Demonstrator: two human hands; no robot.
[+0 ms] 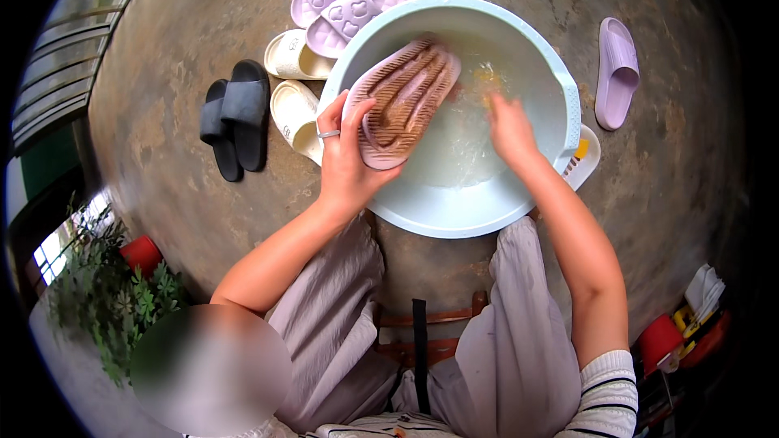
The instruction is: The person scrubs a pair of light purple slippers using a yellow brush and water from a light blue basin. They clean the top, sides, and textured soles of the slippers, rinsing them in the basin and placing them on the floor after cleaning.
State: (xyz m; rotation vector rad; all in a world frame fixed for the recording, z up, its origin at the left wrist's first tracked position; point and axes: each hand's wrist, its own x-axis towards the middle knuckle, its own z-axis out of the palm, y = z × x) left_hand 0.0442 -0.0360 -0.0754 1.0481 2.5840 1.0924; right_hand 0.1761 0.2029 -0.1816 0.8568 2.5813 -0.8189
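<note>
My left hand [350, 158], with a ring on one finger, grips a pale purple slipper [406, 101] by its heel end. The slipper is tilted over the left part of a light blue basin [389, 213], its ridged sole facing up and stained brown. Cloudy water [458, 166] lies in the basin. My right hand [513, 131] dips toward the water with its fingers curled and blurred. At its fingertips a yellowish, smeared shape [487, 77] shows amid splashes; its kind cannot be made out.
Lilac slides [357, 8], cream clogs [296, 55] and dark slides [246, 109] lie left of the basin. A single lilac slide [617, 73] lies to the right. A white object with a yellow part [583, 158] touches the basin's right side. A leafy plant [134, 300] stands lower left.
</note>
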